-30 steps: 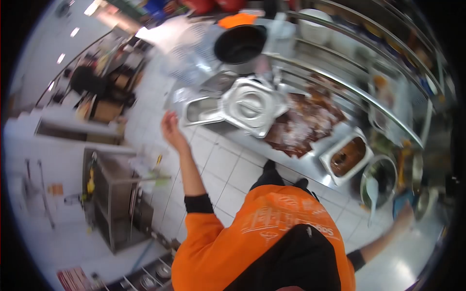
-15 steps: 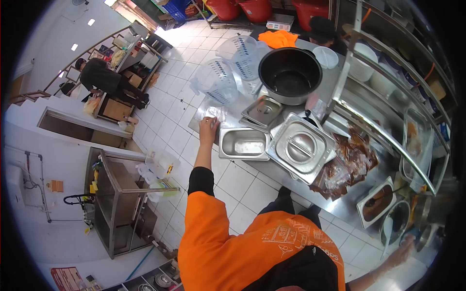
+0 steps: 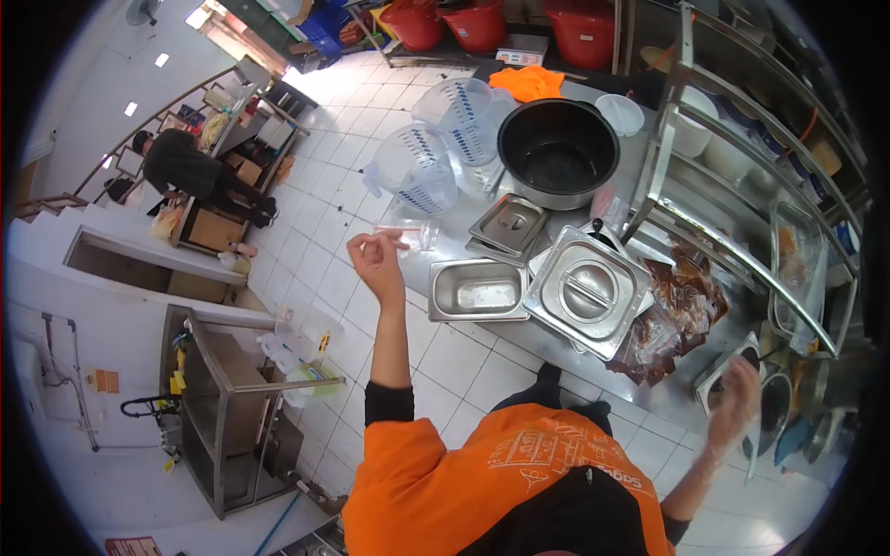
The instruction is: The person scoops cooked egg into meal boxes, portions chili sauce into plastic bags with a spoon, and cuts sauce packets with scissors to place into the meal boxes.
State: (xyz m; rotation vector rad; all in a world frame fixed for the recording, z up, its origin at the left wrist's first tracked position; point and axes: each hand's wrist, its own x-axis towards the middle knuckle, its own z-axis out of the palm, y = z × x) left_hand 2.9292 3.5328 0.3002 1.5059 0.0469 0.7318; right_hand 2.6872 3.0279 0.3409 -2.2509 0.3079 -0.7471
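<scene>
Left hand (image 3: 376,259) up at the table's near left corner, fingers curled, thumb drawn in towards them, the tips right by a clear plastic bag (image 3: 422,235). Whether they pinch the bag's edge, I can't tell at this angle. Over on the far side, here's the right hand (image 3: 732,408), blurred, raised with fingers loosely apart, nothing visible in its grip, just in front of a narrow steel pan (image 3: 707,382).

So the step in hand reads as handling at the bag, the right hand free. A firm hold on that thin film would call for thumb and forefinger meeting squarely on its edge; the right is well apart, so working two-handed there would mean bringing it across.

Outward now: the bag lies at the corner of the steel table (image 3: 464,209). Beside it, an open steel container (image 3: 477,295), then a lidded pan (image 3: 586,292) against brown packets (image 3: 681,320). Behind them, a black pot (image 3: 558,167), two clear measuring jugs (image 3: 415,176), and an orange cloth (image 3: 526,83) at the back.
</scene>
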